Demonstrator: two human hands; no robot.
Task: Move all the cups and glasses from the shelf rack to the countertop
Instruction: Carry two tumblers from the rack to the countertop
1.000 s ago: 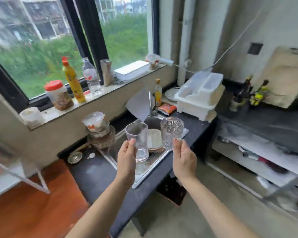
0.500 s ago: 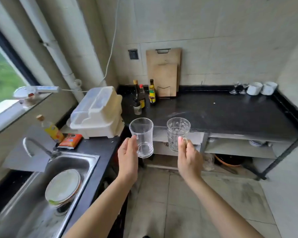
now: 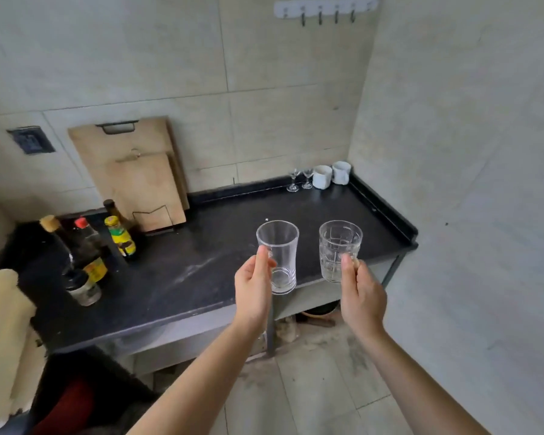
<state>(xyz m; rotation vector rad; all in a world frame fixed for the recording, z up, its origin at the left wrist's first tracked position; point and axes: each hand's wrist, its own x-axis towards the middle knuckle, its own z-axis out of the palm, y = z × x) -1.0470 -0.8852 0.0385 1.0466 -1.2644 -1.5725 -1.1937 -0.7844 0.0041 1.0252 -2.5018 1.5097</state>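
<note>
Mid-frame, the left hand (image 3: 253, 288) has its fingers closed around a smooth glass (image 3: 278, 255) and the right hand (image 3: 360, 298) around a patterned glass (image 3: 338, 249), both upright above the front edge of the black countertop (image 3: 201, 271). This looks like the carrying step; next, each needs setting down on bare counter, perhaps near the cups (image 3: 330, 174) and stemmed glasses (image 3: 299, 178) at upper right. The shelf rack is out of frame.

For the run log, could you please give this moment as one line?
left hand: holds smooth glass | right hand: holds patterned glass | both above countertop, unplaced
</note>
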